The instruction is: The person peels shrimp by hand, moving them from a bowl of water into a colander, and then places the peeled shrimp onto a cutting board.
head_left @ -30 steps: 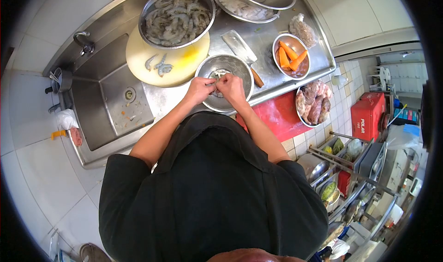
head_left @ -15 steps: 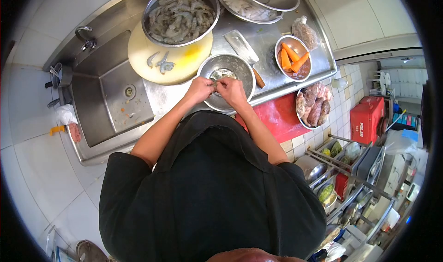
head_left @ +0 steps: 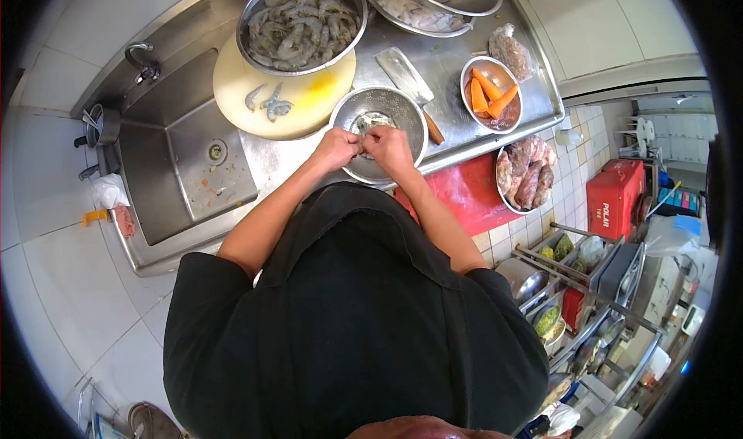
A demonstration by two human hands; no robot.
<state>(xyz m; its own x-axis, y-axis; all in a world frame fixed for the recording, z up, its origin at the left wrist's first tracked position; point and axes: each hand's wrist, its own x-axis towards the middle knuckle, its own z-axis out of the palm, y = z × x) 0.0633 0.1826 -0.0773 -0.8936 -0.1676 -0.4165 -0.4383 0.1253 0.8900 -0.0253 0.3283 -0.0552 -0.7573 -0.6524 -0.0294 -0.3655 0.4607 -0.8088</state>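
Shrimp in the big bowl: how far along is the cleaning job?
Early, it seems. Done: only a few bits lie in the colander, and three shrimp sit on the yellow board. In hand: left hand and right hand pinch one shrimp over the colander. Left: the big bowl is heaped nearly full.

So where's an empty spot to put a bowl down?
Bare steel lies between the sink and the colander, below the yellow board; another strip runs between the cleaver and the carrot bowl. The back, by the shrimp bowl, is crowded.
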